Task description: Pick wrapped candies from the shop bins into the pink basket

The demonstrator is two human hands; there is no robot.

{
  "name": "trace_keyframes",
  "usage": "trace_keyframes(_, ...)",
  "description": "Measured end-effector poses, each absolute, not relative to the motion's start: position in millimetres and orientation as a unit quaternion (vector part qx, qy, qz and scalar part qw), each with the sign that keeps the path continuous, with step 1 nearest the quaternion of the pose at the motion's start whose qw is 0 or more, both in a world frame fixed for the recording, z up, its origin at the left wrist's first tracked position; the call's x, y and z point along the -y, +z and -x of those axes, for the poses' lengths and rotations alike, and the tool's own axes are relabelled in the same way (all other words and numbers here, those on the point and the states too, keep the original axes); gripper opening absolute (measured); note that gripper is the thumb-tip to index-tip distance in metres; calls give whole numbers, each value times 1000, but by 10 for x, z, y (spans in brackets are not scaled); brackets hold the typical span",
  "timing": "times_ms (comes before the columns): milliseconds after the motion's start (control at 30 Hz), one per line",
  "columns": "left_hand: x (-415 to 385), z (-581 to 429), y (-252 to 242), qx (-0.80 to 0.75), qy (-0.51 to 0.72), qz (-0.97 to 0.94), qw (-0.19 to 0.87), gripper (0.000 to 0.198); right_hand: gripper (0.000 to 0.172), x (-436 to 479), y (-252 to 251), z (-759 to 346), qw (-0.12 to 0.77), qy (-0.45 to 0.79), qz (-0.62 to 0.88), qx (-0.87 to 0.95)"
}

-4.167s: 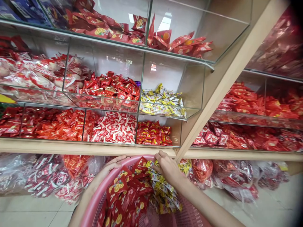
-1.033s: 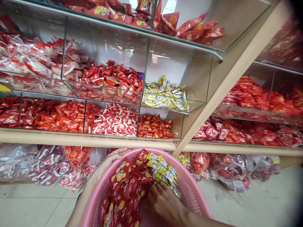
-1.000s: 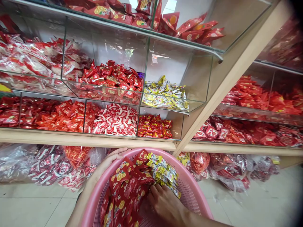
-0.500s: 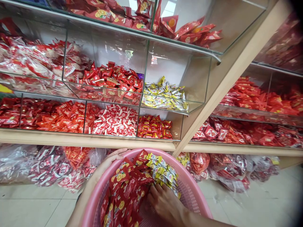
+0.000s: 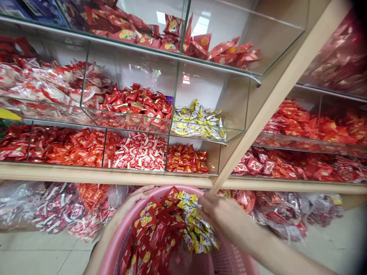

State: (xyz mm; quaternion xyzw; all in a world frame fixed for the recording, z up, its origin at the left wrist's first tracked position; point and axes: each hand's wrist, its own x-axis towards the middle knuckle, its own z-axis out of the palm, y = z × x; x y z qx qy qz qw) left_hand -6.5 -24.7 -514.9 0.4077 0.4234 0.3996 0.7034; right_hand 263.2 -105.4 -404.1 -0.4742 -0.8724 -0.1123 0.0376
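A pink plastic basket (image 5: 114, 248) sits low in front of me, holding red packets with orange slices (image 5: 149, 233) and yellow-and-white candy packets (image 5: 197, 229). My left hand (image 5: 134, 198) curls over the basket's far rim and grips it. My right hand (image 5: 220, 214) is blurred by motion above the basket's right side, touching the top of the yellow packets; its fingers cannot be made out. On the glass shelf above lies a pile of the same yellow packets (image 5: 197, 122).
Glass bins on a wooden shelf frame (image 5: 275, 99) hold red packets (image 5: 137, 103), red-and-white candies (image 5: 140, 152) and small red-yellow packs (image 5: 186, 158). Clear bags of sweets (image 5: 63, 210) lie on the tiled floor (image 5: 37, 252) under the shelf.
My right hand has come up out of the basket's bottom to its upper right side, by the yellow packets. The camera tilted slightly up. My left hand stays on the rim.
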Motion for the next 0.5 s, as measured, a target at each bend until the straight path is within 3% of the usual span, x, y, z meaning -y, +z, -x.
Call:
trace_keyframes(100,244,69,-5145,-416,400,-407,708,41,24,771,-3402,-2731,117,-108,494,855)
trace_keyframes(233,233,78,-5169,-401,404,-415,710,39,18,316,-2754,-2819,170,-112,489,849)
trace_keyframes(400,142,54,-5341,-419,412,-390,709,35,26,-192,-2348,-2755,233,-5,510,828)
trace_keyframes(500,137,0,-5394,-429,433,-399,685,33,24,-434,-2283,-2648,220,71,499,835)
